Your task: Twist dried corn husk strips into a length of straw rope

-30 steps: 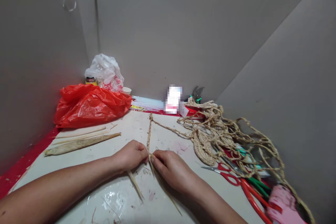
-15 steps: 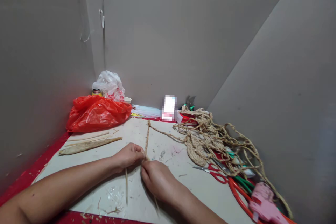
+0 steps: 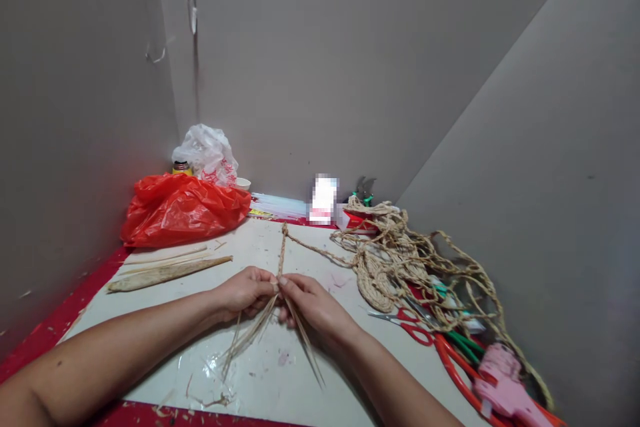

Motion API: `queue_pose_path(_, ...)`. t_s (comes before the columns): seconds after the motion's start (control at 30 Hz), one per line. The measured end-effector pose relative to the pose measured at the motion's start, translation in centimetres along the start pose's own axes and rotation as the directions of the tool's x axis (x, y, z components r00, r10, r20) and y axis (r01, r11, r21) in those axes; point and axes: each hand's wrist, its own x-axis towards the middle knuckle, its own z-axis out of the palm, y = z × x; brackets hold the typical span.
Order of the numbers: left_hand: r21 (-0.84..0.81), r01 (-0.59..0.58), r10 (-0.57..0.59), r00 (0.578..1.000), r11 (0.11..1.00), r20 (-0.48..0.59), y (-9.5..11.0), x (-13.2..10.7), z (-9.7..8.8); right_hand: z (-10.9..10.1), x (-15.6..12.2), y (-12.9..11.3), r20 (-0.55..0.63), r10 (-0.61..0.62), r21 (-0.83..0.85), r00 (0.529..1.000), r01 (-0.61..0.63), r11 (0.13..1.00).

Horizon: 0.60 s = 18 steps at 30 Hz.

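Note:
My left hand (image 3: 243, 292) and my right hand (image 3: 310, 302) meet at the middle of the white table top (image 3: 260, 373), fingers pinched on the working end of a thin braided straw cord (image 3: 283, 250). The cord runs away from me to a knot, then bends right into a heap of braided rope (image 3: 400, 257). Loose straw strands (image 3: 250, 337) fan out from under my fingers toward me, some to the left and one long one to the right.
A red plastic bag (image 3: 183, 208) and a white bag (image 3: 206, 153) lie at the back left. A dried husk (image 3: 165, 273) lies left of my hands. Red scissors (image 3: 415, 329), green-handled tools and a pink glue gun (image 3: 505, 380) lie at the right. Grey partition walls enclose the table.
My right hand has shifted up and right again beside the left. The loose strands now spread wider below my fingers. The camera has tilted slightly.

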Motion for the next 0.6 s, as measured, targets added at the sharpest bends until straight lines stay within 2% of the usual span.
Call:
queue_pose_path(0.1, 0.023, -0.001, 0.001, 1.0, 1.0, -0.012, -0.2, 0.1, -0.2, 0.5, 0.1, 0.5, 0.083, 0.138, 0.063, 0.987, -0.144, 0.988)
queue_pose_path(0.27, 0.141, -0.015, 0.01, 0.999, 0.99, 0.037, 0.0, -0.1, 0.0, -0.8, 0.1, 0.0, 0.194, 0.198, 0.006, 0.961, -0.203, 0.979)
queue_pose_path(0.37, 0.138, -0.003, 0.004, 1.0, 0.99, -0.008, 0.4, -0.3, 0.4, -1.5, 0.2, 0.1, 0.254, 0.227, 0.075, 0.94, -0.253, 0.965)
queue_pose_path(0.47, 0.141, -0.029, 0.036, 0.998, 0.99, -0.048, 0.5, -0.2, 0.6, -1.6, 0.1, 0.2, 0.283, 0.216, 0.082, 0.934, -0.248, 0.965)
queue_pose_path(0.6, 0.084, -0.121, 0.119, 0.993, 0.989, 0.024, -0.2, 0.1, 0.4, -1.2, -0.2, -0.3, 0.263, 0.131, -0.002, 0.956, -0.135, 0.991)
